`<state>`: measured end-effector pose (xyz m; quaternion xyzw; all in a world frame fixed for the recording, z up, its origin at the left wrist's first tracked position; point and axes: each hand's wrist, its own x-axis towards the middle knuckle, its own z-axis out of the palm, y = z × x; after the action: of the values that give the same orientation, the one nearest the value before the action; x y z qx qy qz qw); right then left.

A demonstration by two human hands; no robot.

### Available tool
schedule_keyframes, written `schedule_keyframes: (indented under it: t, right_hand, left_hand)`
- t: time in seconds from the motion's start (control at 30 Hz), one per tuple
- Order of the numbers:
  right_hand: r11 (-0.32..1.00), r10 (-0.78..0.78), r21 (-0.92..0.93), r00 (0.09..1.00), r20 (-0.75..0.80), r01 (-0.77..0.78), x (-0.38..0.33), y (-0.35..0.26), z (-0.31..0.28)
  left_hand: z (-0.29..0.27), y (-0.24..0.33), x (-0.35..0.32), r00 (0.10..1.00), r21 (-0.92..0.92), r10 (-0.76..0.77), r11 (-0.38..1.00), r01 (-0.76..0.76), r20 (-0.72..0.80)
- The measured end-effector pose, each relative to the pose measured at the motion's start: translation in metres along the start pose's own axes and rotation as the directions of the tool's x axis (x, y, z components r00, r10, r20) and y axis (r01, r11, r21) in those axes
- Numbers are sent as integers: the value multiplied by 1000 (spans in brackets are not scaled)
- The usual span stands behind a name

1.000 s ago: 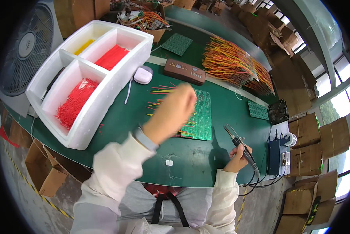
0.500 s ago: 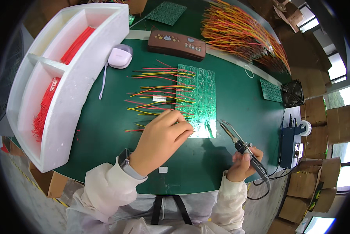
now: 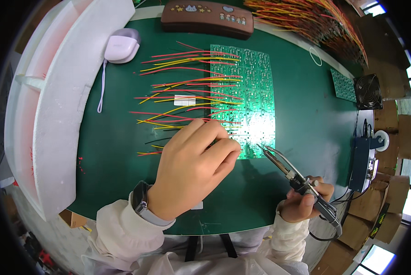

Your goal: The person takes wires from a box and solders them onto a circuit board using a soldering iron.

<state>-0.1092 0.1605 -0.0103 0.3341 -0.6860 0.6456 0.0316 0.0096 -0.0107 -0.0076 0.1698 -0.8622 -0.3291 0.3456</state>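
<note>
A green circuit board panel (image 3: 255, 98) lies on the table, with several red and yellow wires (image 3: 182, 82) running leftward from it. My left hand (image 3: 196, 158) is closed in a pinch over the panel's lower left part. Whatever its fingertips hold is hidden behind the fingers. My right hand (image 3: 304, 204) grips a soldering iron (image 3: 302, 183) with a thin metal tube along its shaft. The iron's tip appears over the panel's lower right corner, to the right of my left fingertips. Whether the tip touches the board I cannot tell.
A white foam box (image 3: 61, 105) with compartments stands at left, beside a lilac case (image 3: 122, 46) with a strap. A brown pencil case (image 3: 205, 18) and a big wire bundle (image 3: 310, 23) lie at the back. A small fan (image 3: 368, 91) and a blue device (image 3: 362, 162) stand at right.
The whole view has shifted and come closer to the table. My right hand has brought the iron's tip from beside the panel to over its lower right corner. My left hand keeps its pinch.
</note>
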Motion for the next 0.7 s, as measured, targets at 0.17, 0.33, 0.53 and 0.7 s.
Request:
schedule_keyframes:
  t: [0.17,0.33,0.53,0.7]
  right_hand:
    - [1000,17,4,1000,22,-17,-2,0,-1]
    - [997,72,24,995,70,-74,-2,-6,-3]
    - [994,77,61,986,146,-87,-3,-3,-6]
    - [989,119,68,976,182,-134,-4,-4,-6]
  left_hand:
    - [4,-2,0,1000,41,2,999,-3,29]
    - [4,-3,-1,1000,44,15,999,-15,9]
    - [7,-5,-2,1000,17,13,1000,-13,7]
    - [7,-4,-1,1000,16,19,1000,-19,18]
